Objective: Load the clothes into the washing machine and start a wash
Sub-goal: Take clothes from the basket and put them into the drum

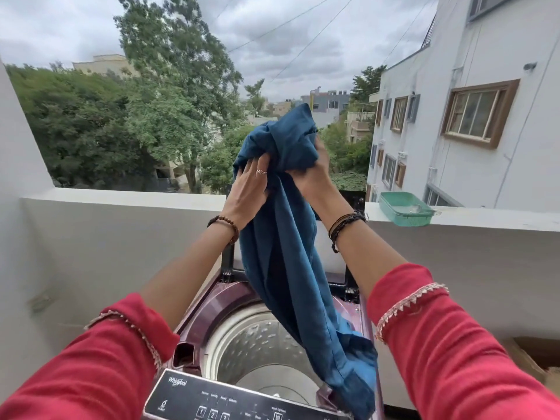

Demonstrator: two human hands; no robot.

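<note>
Balcony wall: a white plastered parapet [121,207] runs across behind the machine, with trees and buildings beyond it.
Washing machine: a maroon top-loading washing machine [218,301] stands below the arms, lid raised at the back, its steel drum [257,344] open to view and its black control panel [224,404] nearest the camera.
Garment: a long teal-blue cloth garment [288,268] is held up over the open drum; it hangs down between the forearms, its lower end draped over the machine's right front rim.
Basket: a small green plastic basket [404,209] sits on the parapet ledge to the right.
Left hand: left hand [250,184], wearing a ring, has its fingers curled into the bunched top of the garment.
Right hand: right hand [312,172] clutches the same bunch from the other side, fingers buried in the fabric.
</note>
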